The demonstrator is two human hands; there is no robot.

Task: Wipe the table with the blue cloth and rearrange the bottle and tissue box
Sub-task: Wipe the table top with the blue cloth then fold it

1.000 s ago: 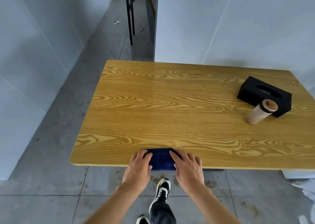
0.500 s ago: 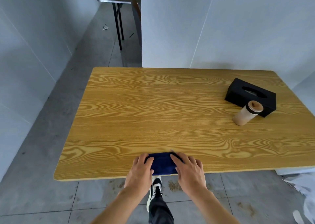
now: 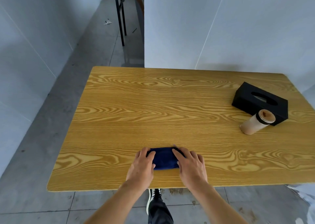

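Note:
A folded blue cloth (image 3: 165, 158) lies on the wooden table (image 3: 153, 111) near its front edge. My left hand (image 3: 142, 166) rests on the cloth's left end and my right hand (image 3: 190, 166) on its right end, fingers spread and pressing down. At the far right stands a black tissue box (image 3: 260, 102). A tan bottle (image 3: 256, 122) with a brown lid and dark collar stands just in front of the box.
White panel walls close in behind the table and along the left. A grey tiled passage runs back on the left to another table with black legs (image 3: 120, 17). My shoe and trouser leg (image 3: 156, 206) show below the front edge.
Both hands have pushed the cloth away from the front edge, further onto the table. The view has shifted, so the table sits lower and more to the right.

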